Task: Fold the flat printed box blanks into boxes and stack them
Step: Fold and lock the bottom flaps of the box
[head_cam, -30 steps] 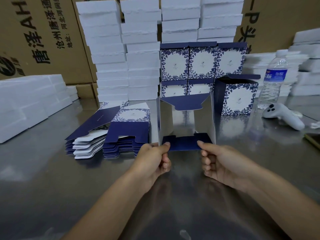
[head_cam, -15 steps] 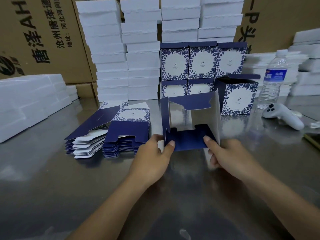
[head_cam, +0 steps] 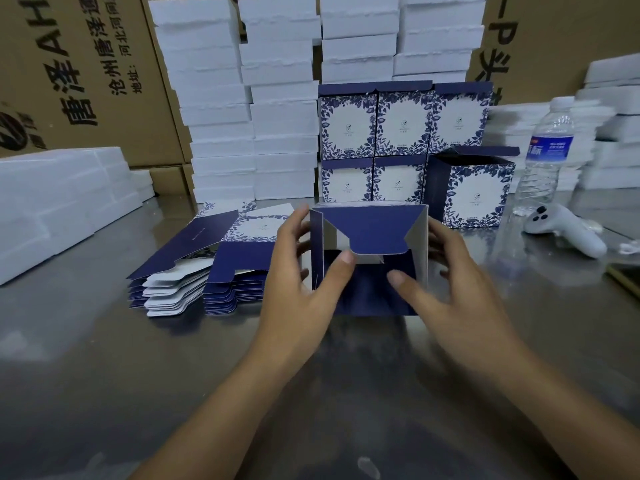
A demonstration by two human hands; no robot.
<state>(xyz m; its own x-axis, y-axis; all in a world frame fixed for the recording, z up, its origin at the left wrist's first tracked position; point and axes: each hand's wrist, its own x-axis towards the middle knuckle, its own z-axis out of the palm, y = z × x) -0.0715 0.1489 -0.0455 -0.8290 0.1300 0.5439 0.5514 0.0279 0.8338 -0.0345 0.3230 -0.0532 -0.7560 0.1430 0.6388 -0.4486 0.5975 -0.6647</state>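
Fingers of the left hand (head_cam: 294, 296) and right hand (head_cam: 460, 299) now curl round the half-folded box (head_cam: 374, 230) on the table (head_cam: 104, 375), thumbs pressing newly infolded end flaps toward closing.

Left grip (head_cam: 298, 299), right grip (head_cam: 454, 301), thumbs (head_cam: 341, 269) inward

Fingers of left hand (head_cam: 298, 289) and right hand (head_cam: 460, 296) partly behind the half-folded box (head_cam: 370, 230); small print on folded boxes (head_cam: 403, 123) beyond it illegible.

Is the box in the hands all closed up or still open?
Partly open. The box has its top flap folded down, but a gap shows between it and the lower flap.
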